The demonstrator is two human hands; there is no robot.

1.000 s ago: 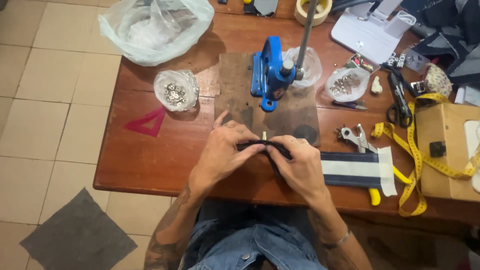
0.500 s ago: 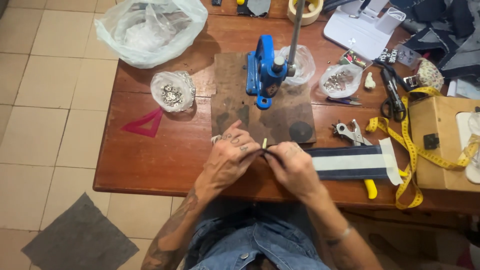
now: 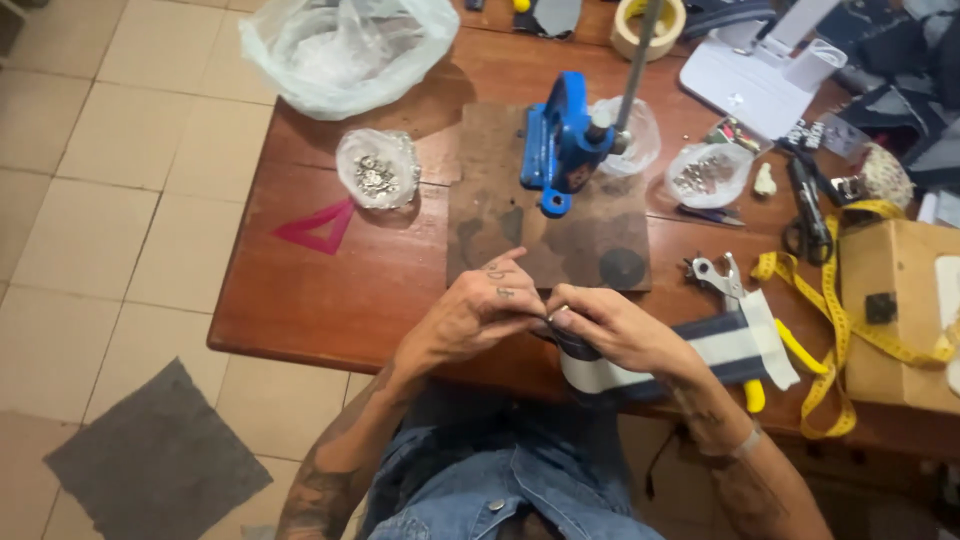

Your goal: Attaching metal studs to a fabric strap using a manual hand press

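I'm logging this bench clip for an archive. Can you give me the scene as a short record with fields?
surface: reddish wooden table
left hand: pinching the end of the dark blue and white fabric strap
right hand: gripping the same strap end, fingertips meeting the left hand's
behind hands: blue metal hand press on a dark board
left of press: small clear bag of metal fasteners, red plastic triangle
right side: yellow measuring tape, black scissors

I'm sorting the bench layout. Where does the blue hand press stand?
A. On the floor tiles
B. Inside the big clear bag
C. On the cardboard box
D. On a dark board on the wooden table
D: the blue hand press stands on the dark board, beyond both hands, on the wooden table.
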